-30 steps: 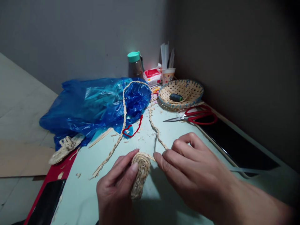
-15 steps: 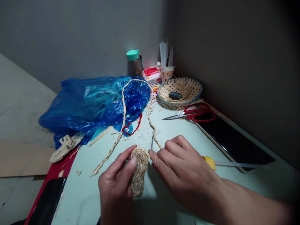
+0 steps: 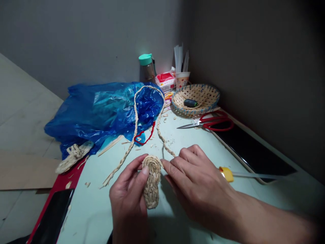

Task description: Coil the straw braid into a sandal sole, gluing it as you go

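Between thumb and fingers, my left hand [image 3: 133, 184] grips a small oblong sole of coiled straw braid [image 3: 152, 186] by its left edge near the rounded top. My right hand [image 3: 194, 178] is closed at the sole's upper right edge, pinching the straw braid [image 3: 164, 141] where it meets the coil. From there the loose braid runs away across the table, loops over a blue plastic bag [image 3: 101, 105] and comes back to a frayed end at the left. A red cord [image 3: 145, 141] lies inside the loop. My right fingertips are partly hidden.
Red-handled scissors [image 3: 215, 122] rest by a tablet [image 3: 254, 152] at the right, near a yellow-ended tool [image 3: 227, 174]. Behind stand a woven basket [image 3: 208, 98] with a thread spool, a paper cup [image 3: 182, 80] and a bottle [image 3: 147, 67]. A finished-looking straw piece [image 3: 73, 157] and phone [image 3: 53, 217] lie left.
The straw sole is tilted up slightly, and its lower end has shifted. The braid's right side has moved a little left near my right hand. The whole view has shifted slightly.
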`<act>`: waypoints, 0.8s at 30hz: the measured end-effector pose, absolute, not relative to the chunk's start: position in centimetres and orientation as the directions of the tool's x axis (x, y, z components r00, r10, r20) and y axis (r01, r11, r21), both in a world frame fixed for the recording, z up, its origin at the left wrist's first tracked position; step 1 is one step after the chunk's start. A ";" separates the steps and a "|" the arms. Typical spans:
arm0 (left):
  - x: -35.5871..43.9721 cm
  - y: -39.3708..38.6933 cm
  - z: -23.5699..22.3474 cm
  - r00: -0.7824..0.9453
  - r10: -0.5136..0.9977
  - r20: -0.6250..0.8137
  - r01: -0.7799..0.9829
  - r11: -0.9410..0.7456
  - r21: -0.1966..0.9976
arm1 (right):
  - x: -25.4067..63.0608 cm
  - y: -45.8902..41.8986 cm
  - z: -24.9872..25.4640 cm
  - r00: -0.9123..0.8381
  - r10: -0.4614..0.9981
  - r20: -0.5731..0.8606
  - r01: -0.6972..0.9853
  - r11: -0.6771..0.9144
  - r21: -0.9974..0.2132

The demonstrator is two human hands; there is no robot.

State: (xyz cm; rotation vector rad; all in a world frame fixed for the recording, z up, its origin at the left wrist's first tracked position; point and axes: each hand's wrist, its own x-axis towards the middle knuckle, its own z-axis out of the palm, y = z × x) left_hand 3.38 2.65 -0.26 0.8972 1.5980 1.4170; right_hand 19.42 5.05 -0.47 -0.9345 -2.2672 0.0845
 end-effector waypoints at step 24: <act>4.0 3.2 -1.4 -0.284 0.903 -0.321 -0.464 0.164 0.870 | 19.2 5.5 -0.8 -0.613 0.578 0.539 0.597 0.785 -0.163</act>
